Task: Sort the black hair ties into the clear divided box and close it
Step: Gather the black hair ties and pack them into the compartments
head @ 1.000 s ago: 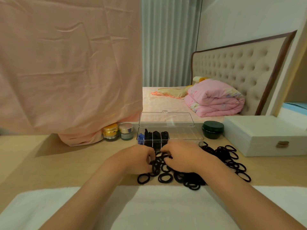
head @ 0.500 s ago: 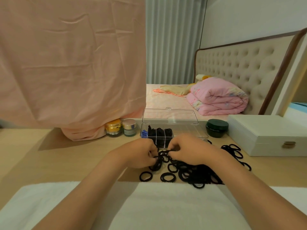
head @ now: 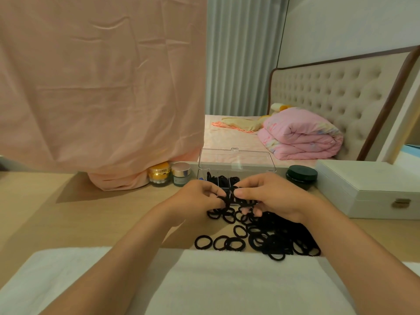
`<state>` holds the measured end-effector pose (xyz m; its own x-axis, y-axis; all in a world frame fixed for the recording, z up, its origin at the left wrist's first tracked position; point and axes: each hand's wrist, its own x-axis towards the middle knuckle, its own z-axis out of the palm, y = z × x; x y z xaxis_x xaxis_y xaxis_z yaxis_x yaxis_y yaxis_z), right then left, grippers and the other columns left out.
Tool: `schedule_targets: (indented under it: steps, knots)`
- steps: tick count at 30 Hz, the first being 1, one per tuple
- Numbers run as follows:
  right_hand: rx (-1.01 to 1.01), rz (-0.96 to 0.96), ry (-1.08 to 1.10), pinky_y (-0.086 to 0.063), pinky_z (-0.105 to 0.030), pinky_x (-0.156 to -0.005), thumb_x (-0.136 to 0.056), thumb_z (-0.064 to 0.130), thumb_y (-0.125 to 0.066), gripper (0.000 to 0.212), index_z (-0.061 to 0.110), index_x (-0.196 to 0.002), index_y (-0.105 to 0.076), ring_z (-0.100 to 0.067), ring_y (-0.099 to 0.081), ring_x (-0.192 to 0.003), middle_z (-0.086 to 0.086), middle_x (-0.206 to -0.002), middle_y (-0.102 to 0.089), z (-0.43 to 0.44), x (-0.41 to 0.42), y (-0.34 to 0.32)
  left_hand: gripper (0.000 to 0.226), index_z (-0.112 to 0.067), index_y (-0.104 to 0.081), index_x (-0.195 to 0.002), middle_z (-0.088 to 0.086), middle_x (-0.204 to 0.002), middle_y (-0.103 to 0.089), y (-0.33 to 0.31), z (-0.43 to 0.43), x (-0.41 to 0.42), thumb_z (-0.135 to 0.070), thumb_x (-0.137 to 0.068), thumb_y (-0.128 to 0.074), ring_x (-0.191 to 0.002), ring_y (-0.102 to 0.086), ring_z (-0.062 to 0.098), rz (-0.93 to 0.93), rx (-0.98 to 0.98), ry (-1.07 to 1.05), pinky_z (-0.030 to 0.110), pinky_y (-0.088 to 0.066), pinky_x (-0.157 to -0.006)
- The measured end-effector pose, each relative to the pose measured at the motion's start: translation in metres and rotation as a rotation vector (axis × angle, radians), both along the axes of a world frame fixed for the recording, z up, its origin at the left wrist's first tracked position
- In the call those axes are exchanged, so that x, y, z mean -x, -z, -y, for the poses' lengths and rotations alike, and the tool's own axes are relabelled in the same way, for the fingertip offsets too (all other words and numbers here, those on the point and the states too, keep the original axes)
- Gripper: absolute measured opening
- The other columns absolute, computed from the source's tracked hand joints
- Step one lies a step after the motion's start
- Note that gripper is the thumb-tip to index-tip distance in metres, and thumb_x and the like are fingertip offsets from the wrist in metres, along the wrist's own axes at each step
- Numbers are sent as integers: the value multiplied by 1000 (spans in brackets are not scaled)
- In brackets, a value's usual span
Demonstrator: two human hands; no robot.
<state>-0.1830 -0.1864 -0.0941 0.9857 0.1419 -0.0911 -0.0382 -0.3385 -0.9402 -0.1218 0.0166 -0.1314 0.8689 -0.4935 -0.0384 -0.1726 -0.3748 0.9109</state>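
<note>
One large pink cloth (head: 102, 87) hangs over the far left of the wooden tabletop (head: 56, 212), with its lower end bunched on the surface. Beyond the tabletop a folded pink quilt (head: 302, 142) lies on a bed. A white towel (head: 227, 283) covers the near edge under my forearms. A white case (head: 368, 189) with a metal latch sits at the right, lid down.

The loose hair ties (head: 277, 239) lie heaped on the tabletop in front of me, toward the right. The nearest ones overlap the towel's edge, and a few rings lie apart at the heap's left.

My right hand (head: 272, 196) and left hand (head: 197, 201) are raised just above the far side of the heap, close together. Each grasps one side of a small bunch (head: 229, 198) of ties: the right thumb and fingers pinch it, and the left fingers curl round it. I cannot tell how many ties are in the bunch.

The clear divided box (head: 236, 160) stands directly behind my hands, its lid open and upright. Sorted ties (head: 221, 179) fill the compartments I can see; my hands hide the rest.

Left of the box stand a gold jar (head: 159, 173) and a silver-lidded jar (head: 181, 173), side by side. A dark green jar (head: 301, 176) stands to its right.
</note>
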Motion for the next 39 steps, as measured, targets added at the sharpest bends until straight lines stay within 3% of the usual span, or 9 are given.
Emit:
schedule_targets:
  steps: [3, 6, 10, 14, 19, 25, 31, 34, 39]
  knots:
    - [-21, 8, -3, -48, -22, -51, -91, 17, -73, 18, 10, -107, -78, -15, -68, -66, -9, -92, -78, -9, 2, -1, 19, -15, -73, -108, 9, -100, -78, -1, 4, 2, -17, -89, -74, -97, -74, 24, -119, 129, 5, 39, -59, -93]
    - [22, 31, 77, -50, -23, -50, -90, 18, -76, 17, 10, -104, -78, -13, -68, -63, -11, -91, -78, -14, 0, 4, 25, -10, -71, -119, 12, -110, -76, -6, 5, 5, -18, -96, -65, -95, -73, 20, -277, 258, 88, 34, -58, -92]
    - [40, 49, 166, -51, -20, -48, -90, 18, -77, 15, 11, -103, -77, -12, -69, -61, -10, -89, -78, -14, 0, 6, 33, -4, -68, -124, 12, -107, -72, -9, 4, 4, -23, -98, -61, -94, -68, 20, -406, 398, 130, 38, -56, -97]
    - [56, 46, 209, -51, -18, -48, -88, 21, -78, 15, 14, -101, -78, -8, -69, -59, -3, -94, -76, -15, -1, 7, 35, -10, -67, -127, 10, -122, -72, -5, 3, 2, -13, -92, -70, -112, -70, 24, -312, 316, 91, 39, -56, -99]
    - [142, 61, 227, -44, -17, -48, -89, 32, -76, 5, 28, -92, -78, -5, -50, -47, -3, -63, -64, -6, -2, 6, 28, -11, -70, -120, 12, -111, -75, -3, 3, 1, -3, -94, -64, -102, -73, 23, -316, 313, -23, 37, -59, -93]
    - [62, 177, 231, -40, -17, -45, -90, 27, -76, 9, 23, -98, -78, -4, -50, -43, -9, -61, -66, -6, -2, 0, 28, -17, -76, -113, 6, -108, -77, -1, 3, 0, -3, -90, -70, -97, -75, 18, -280, 270, -85, 35, -60, -90]
    - [73, 132, 227, -41, -17, -43, -86, 30, -80, 16, 18, -96, -75, -7, -53, -46, 1, -55, -64, -21, -3, 10, 30, -11, -71, -123, 13, -115, -74, -5, 4, 4, -3, -98, -58, -95, -71, 19, -384, 368, 94, 33, -59, -90]
    - [54, 146, 284, -40, -17, -41, -85, 29, -82, 22, 14, -97, -72, -9, -51, -46, 1, -60, -64, -19, -5, 10, 32, -6, -69, -125, 13, -115, -72, -9, 2, 4, -12, -94, -66, -98, -68, 20, -455, 469, 172, 35, -57, -96]
    - [-67, 32, 226, -32, -20, -41, -85, 32, -81, 30, 11, -103, -70, -7, -44, -44, 4, -55, -58, -20, -7, 13, 41, -10, -69, -126, 9, -122, -72, -10, 2, 2, -12, -85, -70, -112, -69, 19, -356, 388, 205, 29, -57, -92]
